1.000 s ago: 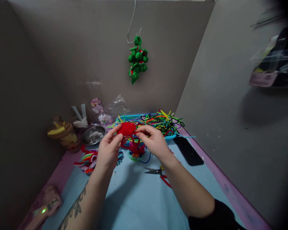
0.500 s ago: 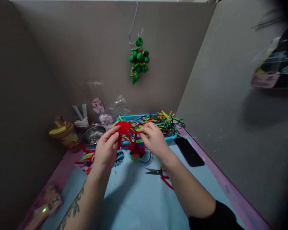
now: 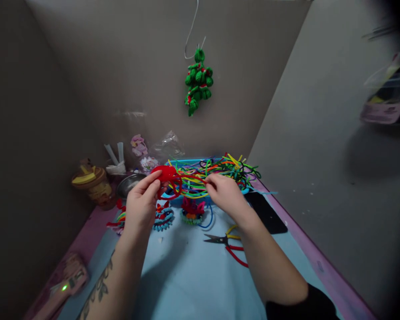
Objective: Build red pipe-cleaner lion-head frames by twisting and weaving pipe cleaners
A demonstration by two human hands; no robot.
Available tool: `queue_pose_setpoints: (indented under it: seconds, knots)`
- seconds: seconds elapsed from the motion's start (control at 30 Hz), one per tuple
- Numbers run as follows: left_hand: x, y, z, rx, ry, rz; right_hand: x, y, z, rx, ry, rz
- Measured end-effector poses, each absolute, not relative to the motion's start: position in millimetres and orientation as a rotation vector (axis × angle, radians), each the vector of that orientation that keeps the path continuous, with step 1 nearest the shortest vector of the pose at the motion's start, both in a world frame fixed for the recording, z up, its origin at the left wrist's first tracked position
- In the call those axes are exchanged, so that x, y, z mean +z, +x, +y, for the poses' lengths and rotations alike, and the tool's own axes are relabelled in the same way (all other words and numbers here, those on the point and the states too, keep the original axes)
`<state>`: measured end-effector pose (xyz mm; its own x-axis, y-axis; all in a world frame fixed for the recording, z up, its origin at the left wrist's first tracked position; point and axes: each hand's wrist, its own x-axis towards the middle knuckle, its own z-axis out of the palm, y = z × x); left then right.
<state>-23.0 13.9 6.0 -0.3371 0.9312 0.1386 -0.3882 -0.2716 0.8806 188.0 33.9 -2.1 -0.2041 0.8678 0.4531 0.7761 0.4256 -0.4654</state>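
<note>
Between finger and thumb, my left hand (image 3: 142,198) pinches a solid red pipe-cleaner piece (image 3: 166,172), with a red loop hanging below it. A red pipe cleaner (image 3: 193,178) runs from that piece across to my right hand (image 3: 226,195), whose fingers are closed on its far part. Both hands are raised in front of a blue basket (image 3: 245,192) heaped with many-coloured pipe cleaners (image 3: 216,171). Below them on the table lie two small ring-shaped pipe-cleaner pieces, one light blue (image 3: 163,218) and one green with pink points (image 3: 192,214).
Scissors (image 3: 220,240) with red and yellow handles lie partly behind my right forearm. A black phone (image 3: 270,218) is beside the basket. At left are a metal bowl (image 3: 128,184), a brown pot (image 3: 98,189) and a pink device (image 3: 66,284). A green ornament (image 3: 198,82) hangs ahead.
My hands have moved apart, and the red pipe cleaner between them is stretched straighter. The loop under the red piece has changed shape. The whole view has shifted slightly.
</note>
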Motion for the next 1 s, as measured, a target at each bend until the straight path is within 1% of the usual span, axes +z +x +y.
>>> queue_pose_setpoints:
  seconds: [0.17,0.23,0.43,0.63,0.7,0.83,1.0]
  knots:
    - [7.1,-21.1,12.8,1.727,0.807,0.948,6.1,186.9,22.9,0.622,-1.053,-1.442]
    - [6.6,-21.0,12.7,1.699,0.798,0.923,7.9,185.2,19.5,0.709,-0.961,-1.308]
    - [2.9,-21.8,9.9,1.733,0.909,1.0,8.2,183.2,14.3,0.643,-0.886,-1.215]
    - [5.8,-21.2,-0.5,1.914,1.341,1.428,8.2,184.0,11.3,0.552,-0.9,-1.302]
    - [5.7,-21.3,-0.2,1.888,1.292,1.381,8.5,183.1,11.2,0.571,-0.886,-1.285]
    - [3.0,-22.7,7.0,1.766,1.028,1.09,7.0,181.8,13.8,0.633,-0.852,-1.222]
    - [5.5,-24.5,10.7,1.685,0.87,0.958,3.8,186.4,22.2,0.889,-0.757,-1.103]
